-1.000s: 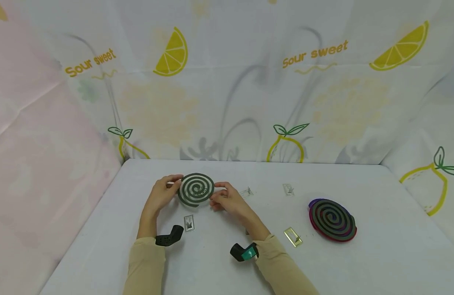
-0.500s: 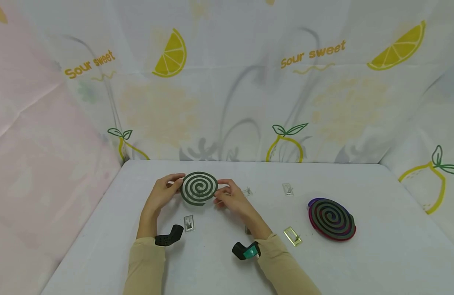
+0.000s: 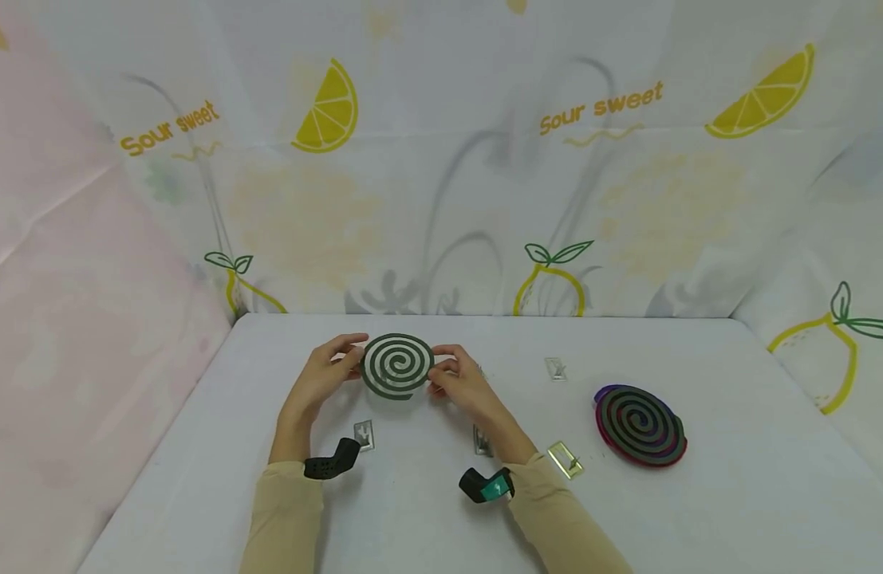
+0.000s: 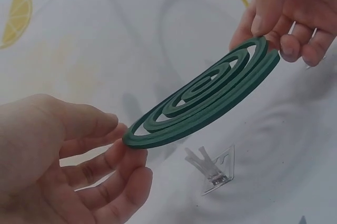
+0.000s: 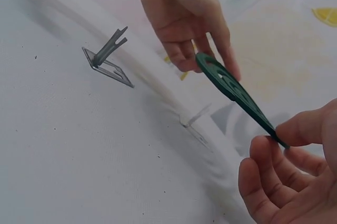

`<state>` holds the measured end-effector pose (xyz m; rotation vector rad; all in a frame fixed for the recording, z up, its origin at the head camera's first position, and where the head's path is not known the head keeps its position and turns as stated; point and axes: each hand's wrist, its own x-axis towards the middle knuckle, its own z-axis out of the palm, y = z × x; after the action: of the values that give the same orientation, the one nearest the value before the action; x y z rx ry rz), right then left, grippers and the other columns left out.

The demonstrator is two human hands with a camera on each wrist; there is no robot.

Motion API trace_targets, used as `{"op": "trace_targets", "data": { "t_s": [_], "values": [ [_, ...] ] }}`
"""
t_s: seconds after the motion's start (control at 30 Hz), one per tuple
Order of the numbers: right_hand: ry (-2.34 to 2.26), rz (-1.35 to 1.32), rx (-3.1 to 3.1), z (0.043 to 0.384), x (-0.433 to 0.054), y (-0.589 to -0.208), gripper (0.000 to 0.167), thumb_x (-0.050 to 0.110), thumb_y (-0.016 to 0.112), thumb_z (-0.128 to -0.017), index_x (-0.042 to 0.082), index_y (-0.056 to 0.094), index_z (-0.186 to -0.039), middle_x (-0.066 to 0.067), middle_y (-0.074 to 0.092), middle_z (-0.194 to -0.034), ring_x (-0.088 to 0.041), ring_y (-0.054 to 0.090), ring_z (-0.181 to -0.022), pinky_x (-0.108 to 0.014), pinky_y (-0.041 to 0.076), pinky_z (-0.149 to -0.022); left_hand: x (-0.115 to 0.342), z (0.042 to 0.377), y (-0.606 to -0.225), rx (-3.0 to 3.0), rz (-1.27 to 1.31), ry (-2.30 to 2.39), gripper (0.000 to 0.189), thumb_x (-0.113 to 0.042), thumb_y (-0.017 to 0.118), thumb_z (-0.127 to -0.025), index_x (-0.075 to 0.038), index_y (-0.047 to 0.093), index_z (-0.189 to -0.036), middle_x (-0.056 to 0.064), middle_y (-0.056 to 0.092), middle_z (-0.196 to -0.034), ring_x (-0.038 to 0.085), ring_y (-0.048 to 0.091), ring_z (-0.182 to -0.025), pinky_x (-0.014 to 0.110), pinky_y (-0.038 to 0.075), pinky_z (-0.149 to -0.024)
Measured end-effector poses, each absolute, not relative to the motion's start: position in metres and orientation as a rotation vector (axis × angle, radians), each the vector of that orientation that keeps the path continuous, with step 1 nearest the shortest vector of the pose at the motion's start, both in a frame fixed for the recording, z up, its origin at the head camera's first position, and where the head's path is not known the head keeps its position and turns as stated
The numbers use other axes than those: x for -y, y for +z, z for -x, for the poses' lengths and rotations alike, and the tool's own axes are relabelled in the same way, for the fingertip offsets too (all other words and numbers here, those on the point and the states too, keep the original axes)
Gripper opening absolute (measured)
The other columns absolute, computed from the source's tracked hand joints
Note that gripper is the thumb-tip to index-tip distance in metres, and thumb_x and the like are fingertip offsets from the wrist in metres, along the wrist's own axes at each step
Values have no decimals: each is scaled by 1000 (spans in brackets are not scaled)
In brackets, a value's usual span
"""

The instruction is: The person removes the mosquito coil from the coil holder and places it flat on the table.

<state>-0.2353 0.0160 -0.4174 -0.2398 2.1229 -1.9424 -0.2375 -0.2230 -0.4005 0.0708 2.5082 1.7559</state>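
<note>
A dark green mosquito coil (image 3: 398,365) is held in the air over the far left part of the table. My left hand (image 3: 316,384) pinches its left edge, thumb above and fingers beneath. On the opposite edge, my right hand (image 3: 471,392) pinches the coil between thumb and fingers. The left wrist view shows the coil (image 4: 210,113) tilted, its rings evenly spaced. Below it stands a small metal coil stand (image 4: 213,174) with a raised forked prong. Another stand (image 5: 108,63) shows in the right wrist view.
A stack of coils (image 3: 640,424), green on top with red and purple edges, lies at the right. Metal stands are spread about: a silver one (image 3: 364,435), one beside the right wrist (image 3: 482,441), a gold one (image 3: 565,460) and a pale one (image 3: 555,368). Lemon-print cloth hangs behind.
Both hands have shifted slightly to the right with the coil between them. The stand by the right wrist shows more now. The head view has turned a little.
</note>
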Motion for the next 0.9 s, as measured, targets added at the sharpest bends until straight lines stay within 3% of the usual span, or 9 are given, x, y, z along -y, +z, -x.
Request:
{"op": "trace_targets", "data": {
  "t_s": [0.13, 0.23, 0.53, 0.9],
  "values": [
    [-1953, 250, -2147, 236, -19, -415, 41, 3, 55, -89, 3, 45, -129, -13, 63, -92, -27, 64, -74, -39, 54, -75, 220, 238, -399, -2489, -77, 1769, 40, -18, 51, -98, -4, 49, -135, 15, 51, -112, 10, 63, -84, 28, 54, -81],
    [-1952, 248, -2174, 236, -22, -419, 40, 3, 55, -88, 4, 46, -127, -10, 62, -90, -16, 63, -71, -34, 55, -72, 217, 238, -398, -2488, -66, 1735, 38, -17, 50, -98, -4, 51, -134, 15, 52, -113, 10, 62, -82, 26, 55, -80],
    [-1914, 262, -2207, 233, -37, -417, 40, 4, 55, -89, 8, 47, -128, -12, 63, -94, -23, 63, -77, -33, 54, -73, 206, 240, -399, -2488, -84, 1673, 34, -19, 50, -98, -6, 56, -129, 17, 57, -120, 12, 62, -88, 27, 54, -78],
    [-1871, 365, -2266, 230, -53, -409, 38, 5, 54, -92, 4, 45, -129, -16, 61, -96, -30, 63, -80, -36, 54, -74, 194, 240, -400, -2444, -147, 1695, 34, -17, 51, -98, -3, 56, -128, 18, 59, -114, 11, 61, -77, 25, 55, -72]
  ]
}}
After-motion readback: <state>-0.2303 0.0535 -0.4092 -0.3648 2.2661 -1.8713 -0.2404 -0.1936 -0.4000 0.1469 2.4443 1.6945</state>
